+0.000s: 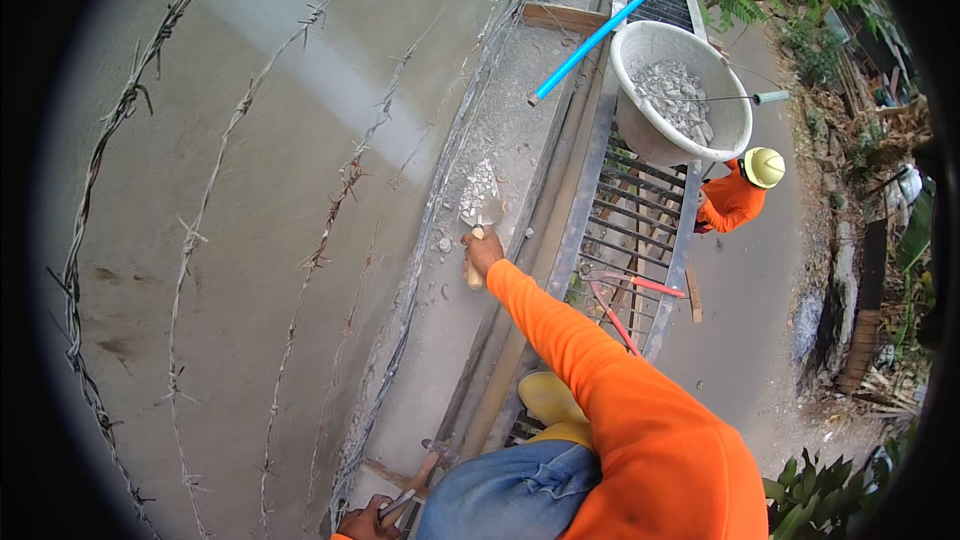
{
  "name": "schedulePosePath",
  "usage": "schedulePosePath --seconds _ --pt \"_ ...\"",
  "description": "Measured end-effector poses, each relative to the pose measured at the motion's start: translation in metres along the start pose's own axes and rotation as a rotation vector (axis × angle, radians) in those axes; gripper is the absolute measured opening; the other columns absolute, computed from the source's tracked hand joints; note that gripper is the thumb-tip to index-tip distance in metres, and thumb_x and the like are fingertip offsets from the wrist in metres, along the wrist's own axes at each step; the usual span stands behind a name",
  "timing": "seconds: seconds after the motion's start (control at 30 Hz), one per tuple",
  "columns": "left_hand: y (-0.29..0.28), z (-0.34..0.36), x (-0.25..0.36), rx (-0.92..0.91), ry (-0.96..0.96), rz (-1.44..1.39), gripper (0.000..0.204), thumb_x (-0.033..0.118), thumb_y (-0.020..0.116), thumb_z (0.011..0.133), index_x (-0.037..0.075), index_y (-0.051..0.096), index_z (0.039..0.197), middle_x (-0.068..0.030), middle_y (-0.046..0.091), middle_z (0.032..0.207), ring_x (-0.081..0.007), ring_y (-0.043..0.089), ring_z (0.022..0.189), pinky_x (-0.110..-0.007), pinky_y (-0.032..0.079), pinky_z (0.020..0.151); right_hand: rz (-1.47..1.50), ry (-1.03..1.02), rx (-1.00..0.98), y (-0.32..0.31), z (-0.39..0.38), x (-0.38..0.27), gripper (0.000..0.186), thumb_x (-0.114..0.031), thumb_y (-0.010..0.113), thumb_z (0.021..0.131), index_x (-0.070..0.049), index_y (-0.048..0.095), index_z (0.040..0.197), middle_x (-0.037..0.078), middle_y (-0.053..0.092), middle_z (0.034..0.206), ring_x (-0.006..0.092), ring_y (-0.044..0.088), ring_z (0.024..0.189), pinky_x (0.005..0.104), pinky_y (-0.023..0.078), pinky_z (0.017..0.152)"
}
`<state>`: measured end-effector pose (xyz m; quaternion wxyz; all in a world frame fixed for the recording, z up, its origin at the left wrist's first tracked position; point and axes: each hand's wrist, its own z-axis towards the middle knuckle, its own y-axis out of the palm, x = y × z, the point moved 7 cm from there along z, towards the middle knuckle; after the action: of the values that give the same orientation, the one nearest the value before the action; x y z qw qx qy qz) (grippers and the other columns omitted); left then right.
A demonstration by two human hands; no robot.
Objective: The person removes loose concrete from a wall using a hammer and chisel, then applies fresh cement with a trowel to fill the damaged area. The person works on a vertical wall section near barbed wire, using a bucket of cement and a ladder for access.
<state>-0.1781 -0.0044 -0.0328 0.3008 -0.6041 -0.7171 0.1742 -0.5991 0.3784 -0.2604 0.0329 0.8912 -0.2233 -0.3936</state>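
Note:
On the dusty concrete ledge (pixel 425 325), my right hand (pixel 484 252) is closed round the wooden handle of a trowel (pixel 489 214). Its blade meets a small heap of broken concrete (pixel 478 188). My left hand (pixel 368 521), partly cut off by the lower edge, is closed round a grey metal rod (pixel 397 503). Against that rod lies a wooden-handled tool, seemingly a hammer (pixel 424 470); whether the fingers also hold it is unclear. A white bucket (pixel 636 105) with concrete rubble (pixel 680 100) stands beyond my right arm on a metal grating (pixel 640 190).
Barbed wire (pixel 350 175) runs along the left before a grey wall. A blue-handled brush (pixel 600 40) leans by the bucket. Red-handled cutters (pixel 632 285) lie on the grating. Below right, a person in a yellow helmet (pixel 763 167) stands on the path (pixel 735 340).

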Motion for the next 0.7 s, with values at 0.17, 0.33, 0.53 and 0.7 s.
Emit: schedulePosePath --seconds 0.17,0.33,0.53,0.7 --pt "-0.003 0.013 0.009 -0.022 0.062 -0.012 0.069 0.025 0.071 0.079 0.008 0.046 0.141 -0.0211 0.071 0.086 -0.0385 0.070 0.077 -0.047 0.055 0.069 0.143 0.000 -0.222 -0.033 -0.082 -0.096 0.021 -0.014 0.057 0.094 -0.013 0.044 0.110 0.006 0.049 0.074 0.0188 0.050 0.051 0.0369 0.046 0.041" --pt "-0.017 0.017 0.023 -0.082 -0.021 -0.009 0.068 0.033 0.075 0.075 0.008 0.052 0.133 -0.0196 0.071 0.084 -0.0410 0.070 0.079 -0.049 0.055 0.076 0.489 -0.192 -0.490 -0.074 -0.163 -0.252 0.013 -0.023 0.054 0.097 -0.012 0.048 0.100 0.003 0.051 0.074 0.0118 0.049 0.051 0.0292 0.046 0.041" --pt "-0.018 0.013 0.013 -0.095 -0.028 0.026 0.071 0.039 0.078 0.071 0.014 0.051 0.132 -0.0197 0.071 0.083 -0.0419 0.069 0.082 -0.049 0.055 0.078 0.136 -0.041 -0.495 -0.088 -0.152 -0.202 0.016 -0.028 0.054 0.097 -0.014 0.046 0.099 0.003 0.051 0.079 0.0134 0.051 0.050 0.0312 0.049 0.040" --pt "-0.006 0.023 0.002 -0.014 0.025 0.065 0.058 0.031 0.075 0.077 0.000 0.059 0.123 -0.0213 0.071 0.085 -0.0423 0.069 0.080 -0.051 0.054 0.074 -1.026 0.085 -0.618 -0.074 -0.065 -0.076 0.024 -0.026 0.057 0.093 -0.011 0.060 0.112 0.008 0.059 0.085 0.0201 0.060 0.066 0.0395 0.054 0.055"
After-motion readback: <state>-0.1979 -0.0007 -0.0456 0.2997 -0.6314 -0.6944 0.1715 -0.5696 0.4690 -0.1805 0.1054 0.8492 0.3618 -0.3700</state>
